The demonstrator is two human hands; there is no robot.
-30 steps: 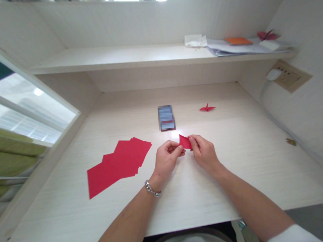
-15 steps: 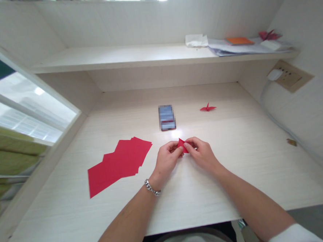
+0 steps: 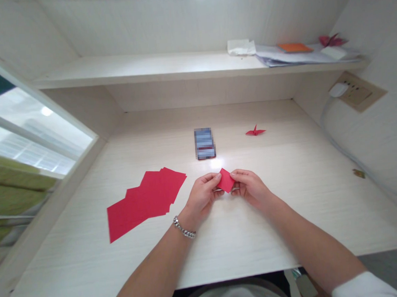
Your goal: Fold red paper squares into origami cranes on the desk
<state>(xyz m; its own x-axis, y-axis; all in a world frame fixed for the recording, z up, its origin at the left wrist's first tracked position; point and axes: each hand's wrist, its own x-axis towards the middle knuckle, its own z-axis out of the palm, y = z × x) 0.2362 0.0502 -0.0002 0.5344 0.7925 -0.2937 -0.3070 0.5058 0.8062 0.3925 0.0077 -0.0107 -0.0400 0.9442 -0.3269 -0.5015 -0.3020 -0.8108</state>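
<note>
A small folded red paper [image 3: 226,181], diamond-shaped from above, is held between both hands over the desk. My left hand [image 3: 203,191] pinches its left corner, thumb on top. On the opposite corner, my right hand [image 3: 252,185] grips with thumb above and fingers curled beneath. Fingers cover both side corners, while the top and bottom points show. To the left, several red paper sheets [image 3: 144,196] lie fanned out on the desk. A finished red paper crane [image 3: 255,131] rests farther back on the right.
A phone [image 3: 205,143] with a blurred screen lies beyond the hands. Above the desk runs a shelf [image 3: 139,67] bearing papers [image 3: 290,57], an orange square [image 3: 295,47] and another paper crane [image 3: 333,40]. A cable [image 3: 339,146] hangs from the right wall's socket [image 3: 359,93].
Both hands have shifted their hold to the paper's side corners, the right one moving slightly outward. More of the paper now shows, as a full diamond instead of a partly covered triangle.
</note>
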